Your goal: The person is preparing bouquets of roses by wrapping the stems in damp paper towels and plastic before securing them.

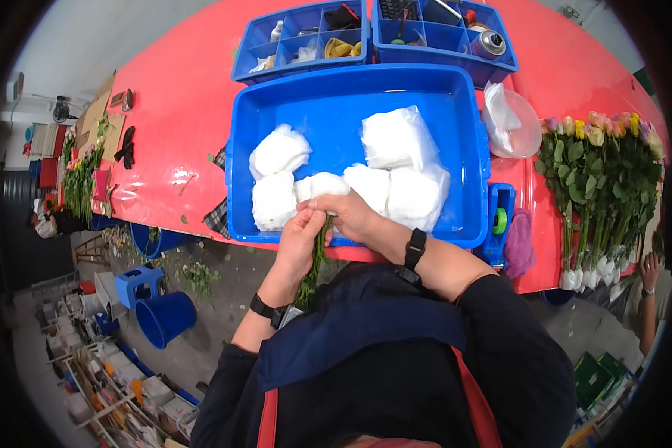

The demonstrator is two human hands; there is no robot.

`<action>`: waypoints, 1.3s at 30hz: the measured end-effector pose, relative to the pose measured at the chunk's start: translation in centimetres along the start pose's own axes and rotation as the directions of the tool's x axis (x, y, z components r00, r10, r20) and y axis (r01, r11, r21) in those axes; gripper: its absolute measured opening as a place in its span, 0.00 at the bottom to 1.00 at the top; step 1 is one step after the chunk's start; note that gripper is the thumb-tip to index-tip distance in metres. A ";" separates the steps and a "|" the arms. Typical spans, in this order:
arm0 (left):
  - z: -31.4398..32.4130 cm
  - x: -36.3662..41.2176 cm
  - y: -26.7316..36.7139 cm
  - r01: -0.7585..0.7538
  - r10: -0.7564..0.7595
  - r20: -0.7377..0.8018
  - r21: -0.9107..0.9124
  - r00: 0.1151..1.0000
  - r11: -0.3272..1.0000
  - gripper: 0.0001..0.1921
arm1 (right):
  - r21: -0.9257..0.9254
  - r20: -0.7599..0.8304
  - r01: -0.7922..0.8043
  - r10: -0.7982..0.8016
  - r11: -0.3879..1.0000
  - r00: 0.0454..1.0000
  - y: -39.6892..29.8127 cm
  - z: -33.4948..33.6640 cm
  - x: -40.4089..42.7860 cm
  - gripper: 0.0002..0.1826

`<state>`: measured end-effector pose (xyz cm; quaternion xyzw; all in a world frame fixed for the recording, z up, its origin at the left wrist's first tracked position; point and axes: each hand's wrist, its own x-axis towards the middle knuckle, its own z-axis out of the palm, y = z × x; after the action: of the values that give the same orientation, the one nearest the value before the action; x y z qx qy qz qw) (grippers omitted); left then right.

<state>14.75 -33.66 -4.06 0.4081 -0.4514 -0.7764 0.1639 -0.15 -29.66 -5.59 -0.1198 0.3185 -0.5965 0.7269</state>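
Both my hands meet at the front edge of a blue plastic tub [353, 73]. My left hand [301, 235] grips a bundle of green stems [317, 263] that hangs down against my apron. My right hand [347, 213] closes around the top of the same bundle, its fingers at a white wad [329, 185] that looks like wet cotton. How the wad meets the stem ends is hidden by my fingers. Inside the tub lie several stacks of white pads, some at the left [280, 151] and others at the right [400, 137].
Behind the tub stand two divided blue bins [302, 70] [445, 56]. To its right are a clear round container [529, 126], a blue tape dispenser [494, 246], a purple cloth [519, 243] and wrapped roses [599, 168]. Another person's hand [649, 270] shows far right. A blue bucket [165, 319] stands on the floor.
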 end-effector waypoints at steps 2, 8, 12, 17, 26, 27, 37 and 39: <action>-0.1 0.1 0.9 0.042 -0.043 -0.012 -0.065 0.999 0.997 0.14 | 0.038 0.026 -0.030 0.029 0.999 0.999 0.2 -0.1 -0.3 0.17; -2.1 -0.1 2.9 0.059 -0.068 -0.032 -0.234 0.997 0.971 0.16 | -0.828 -0.002 0.065 -0.119 0.556 0.993 -1.6 -4.3 -1.7 0.14; -2.4 -0.5 3.9 0.001 -0.014 -0.065 -0.194 0.998 0.981 0.17 | -0.960 -0.028 -0.177 -0.552 -0.219 0.833 -3.7 -7.4 0.4 0.16; -3.4 -0.4 2.9 0.024 -0.024 -0.001 -0.146 1.000 0.989 0.15 | -0.787 -0.056 -0.415 -0.617 -0.456 0.785 -4.3 -8.1 3.9 0.12; -6.5 -1.3 1.8 0.054 -0.057 -0.035 -0.088 0.998 0.995 0.17 | -0.786 0.189 -0.191 -0.522 -0.589 0.832 -3.4 -6.9 -1.8 0.06; -6.7 -1.3 1.5 0.114 -0.115 -0.006 -0.073 0.993 0.991 0.17 | -0.802 0.201 -0.136 -0.477 -0.582 0.856 -2.6 -6.7 -2.7 0.07; -3.8 -2.0 1.4 0.120 -0.112 0.133 -0.050 0.985 0.992 0.11 | -0.994 -0.099 -0.105 -0.278 -0.006 0.956 1.2 -7.0 -5.2 0.12; -3.8 -2.0 1.3 0.119 -0.116 0.084 -0.033 0.990 0.992 0.10 | -0.941 -0.179 -0.098 -0.231 0.325 0.956 0.9 -7.1 -5.6 0.09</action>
<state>18.78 -35.27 -2.94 0.3985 -0.4183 -0.8092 0.1070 -4.20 -22.73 -9.76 -0.4458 0.6991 -0.3405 0.4433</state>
